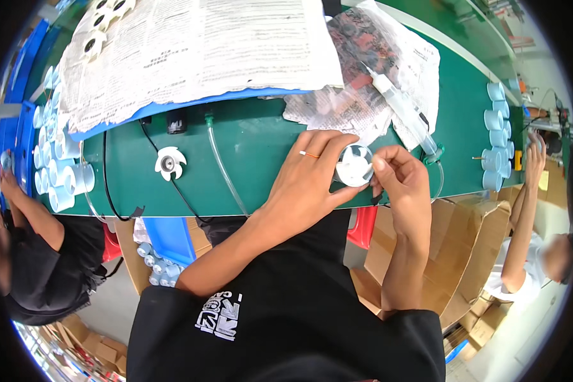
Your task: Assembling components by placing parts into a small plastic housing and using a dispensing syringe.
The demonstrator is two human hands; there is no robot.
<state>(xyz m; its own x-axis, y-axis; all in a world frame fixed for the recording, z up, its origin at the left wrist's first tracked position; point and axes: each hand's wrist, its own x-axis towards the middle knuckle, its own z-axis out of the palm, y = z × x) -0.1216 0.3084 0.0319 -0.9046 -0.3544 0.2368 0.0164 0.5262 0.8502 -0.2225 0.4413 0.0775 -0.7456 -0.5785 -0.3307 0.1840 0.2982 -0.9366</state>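
My left hand [302, 169] is wrapped round a pale blue cup-shaped housing [355, 148] near the table's front edge. Its open end faces up, and a white fan wheel [353, 168] with curved blades sits inside. At the housing's right rim, my right hand [402, 179] has thumb and fingers pinched together; whatever lies between them is hidden. Another white fan wheel [170, 163] lies loose on the green table [254, 130], left of my left hand. Beyond my right hand rests a large clear syringe [398, 99] with a green tip fitting and thin tubing.
Newspaper [235, 48] covers a blue tray [191, 95], with several white fan wheels [95, 44] on it. Pale blue housings stand in groups at left [79, 178] and right [493, 121]. A clear tube [219, 156] and black cables cross the table. Co-workers sit on both sides.
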